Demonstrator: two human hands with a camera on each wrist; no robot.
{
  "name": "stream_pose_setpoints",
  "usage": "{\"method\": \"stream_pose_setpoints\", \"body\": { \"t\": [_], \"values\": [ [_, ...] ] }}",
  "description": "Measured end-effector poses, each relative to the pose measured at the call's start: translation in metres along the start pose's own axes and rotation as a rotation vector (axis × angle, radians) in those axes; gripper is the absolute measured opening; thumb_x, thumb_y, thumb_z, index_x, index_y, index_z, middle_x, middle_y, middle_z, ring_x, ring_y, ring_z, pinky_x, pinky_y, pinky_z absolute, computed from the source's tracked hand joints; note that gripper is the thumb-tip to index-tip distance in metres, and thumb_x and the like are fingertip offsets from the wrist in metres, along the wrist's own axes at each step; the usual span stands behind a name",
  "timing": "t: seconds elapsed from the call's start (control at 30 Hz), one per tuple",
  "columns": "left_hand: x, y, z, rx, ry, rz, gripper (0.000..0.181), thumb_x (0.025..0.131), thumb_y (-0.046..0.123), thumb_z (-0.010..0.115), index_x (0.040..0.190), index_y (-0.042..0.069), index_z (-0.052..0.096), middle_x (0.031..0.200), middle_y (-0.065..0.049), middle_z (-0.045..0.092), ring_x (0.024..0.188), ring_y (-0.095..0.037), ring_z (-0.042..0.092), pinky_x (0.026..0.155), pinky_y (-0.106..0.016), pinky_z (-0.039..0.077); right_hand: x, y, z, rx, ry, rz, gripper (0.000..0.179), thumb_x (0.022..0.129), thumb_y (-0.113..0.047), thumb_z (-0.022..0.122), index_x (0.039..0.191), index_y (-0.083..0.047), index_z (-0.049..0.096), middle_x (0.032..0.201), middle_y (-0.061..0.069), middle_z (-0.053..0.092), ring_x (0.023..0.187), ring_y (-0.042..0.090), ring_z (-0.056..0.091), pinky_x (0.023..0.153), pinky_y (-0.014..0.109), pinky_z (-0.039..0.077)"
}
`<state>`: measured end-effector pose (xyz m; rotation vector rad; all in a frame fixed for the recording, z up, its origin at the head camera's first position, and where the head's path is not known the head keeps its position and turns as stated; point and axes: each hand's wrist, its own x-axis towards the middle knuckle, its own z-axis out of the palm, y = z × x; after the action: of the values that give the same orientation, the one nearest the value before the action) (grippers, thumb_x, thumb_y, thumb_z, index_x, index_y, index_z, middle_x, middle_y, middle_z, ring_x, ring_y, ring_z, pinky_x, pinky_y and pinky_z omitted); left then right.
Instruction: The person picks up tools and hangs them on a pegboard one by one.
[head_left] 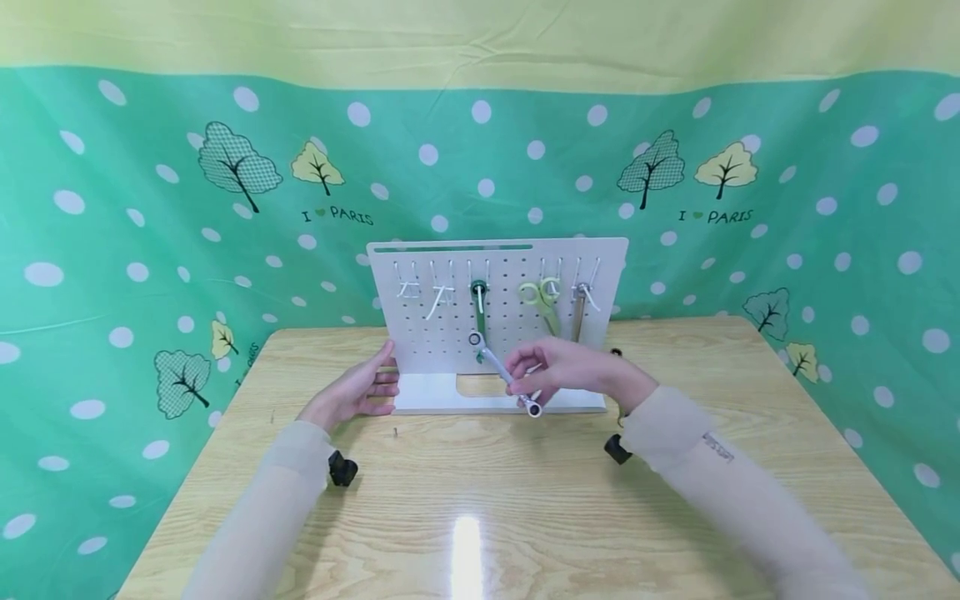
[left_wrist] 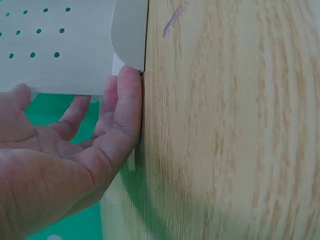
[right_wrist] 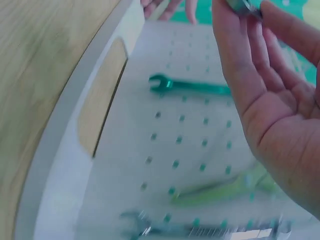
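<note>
A white pegboard stands upright on its base on the table. My left hand is at its left side, with extended fingers touching the edge and base corner. In front of the board, my right hand pinches a silver wrench between thumb and fingers, tilted, one ring end toward the board. Behind it, a green wrench hangs on the middle hook. To the right hang light-green scissors and another silver wrench. Only part of the held wrench appears in the right wrist view.
Two bare hooks are at the board's left. The wooden table extends toward me, with a tiny object lying left of centre. A green dotted curtain hangs close behind the board and along both sides.
</note>
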<state>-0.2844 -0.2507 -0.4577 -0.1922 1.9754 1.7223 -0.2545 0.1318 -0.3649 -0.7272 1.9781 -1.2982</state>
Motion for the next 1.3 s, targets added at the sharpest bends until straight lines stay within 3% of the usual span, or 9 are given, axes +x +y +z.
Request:
{"method": "stream_pose_setpoints", "body": {
  "t": [0.17, 0.43, 0.77, 1.0, 1.3],
  "values": [
    [-0.001, 0.000, 0.000, 0.003, 0.009, -0.002, 0.093, 0.093, 0.078, 0.040, 0.153, 0.007, 0.033, 0.125, -0.016, 0.049, 0.107, -0.025, 0.054, 0.090, -0.042, 0.058, 0.019, -0.020, 0.015, -0.020, 0.028, -0.052, 0.024, 0.094, -0.014, 0.074, 0.114, -0.005, 0.064, 0.103, 0.015, 0.069, 0.084, 0.024, 0.069, 0.074, 0.042, 0.062],
    [0.000, 0.000, 0.000, 0.002, 0.013, 0.000, 0.093, 0.093, 0.078, 0.040, 0.153, 0.008, 0.033, 0.125, -0.016, 0.049, 0.105, -0.024, 0.055, 0.089, -0.042, 0.058, 0.031, -0.040, 0.027, -0.019, 0.043, -0.121, 0.025, 0.095, -0.014, 0.074, 0.116, -0.004, 0.064, 0.101, 0.011, 0.072, 0.087, 0.025, 0.070, 0.073, 0.041, 0.062],
    [0.002, -0.002, -0.001, -0.013, 0.013, -0.001, 0.093, 0.093, 0.078, 0.041, 0.153, 0.007, 0.033, 0.128, -0.015, 0.049, 0.107, -0.025, 0.055, 0.087, -0.042, 0.059, 0.039, -0.041, 0.029, 0.013, 0.090, -0.092, 0.033, 0.094, -0.013, 0.074, 0.121, 0.001, 0.061, 0.101, 0.011, 0.070, 0.085, 0.024, 0.070, 0.075, 0.042, 0.062],
    [0.002, -0.002, 0.000, -0.014, 0.006, 0.002, 0.092, 0.093, 0.078, 0.042, 0.152, 0.007, 0.034, 0.124, -0.014, 0.050, 0.104, -0.023, 0.055, 0.086, -0.041, 0.059, 0.043, -0.040, 0.029, 0.053, 0.108, -0.082, 0.025, 0.095, -0.011, 0.073, 0.117, -0.003, 0.064, 0.106, 0.018, 0.069, 0.086, 0.024, 0.070, 0.077, 0.043, 0.062],
    [0.002, -0.002, 0.001, -0.009, 0.011, -0.003, 0.091, 0.094, 0.077, 0.041, 0.152, 0.007, 0.033, 0.126, -0.015, 0.049, 0.106, -0.025, 0.055, 0.086, -0.041, 0.059, 0.051, -0.032, 0.028, 0.149, 0.147, -0.074, 0.027, 0.095, -0.007, 0.072, 0.119, -0.002, 0.063, 0.107, 0.018, 0.069, 0.093, 0.035, 0.071, 0.078, 0.045, 0.062]
  ]
}}
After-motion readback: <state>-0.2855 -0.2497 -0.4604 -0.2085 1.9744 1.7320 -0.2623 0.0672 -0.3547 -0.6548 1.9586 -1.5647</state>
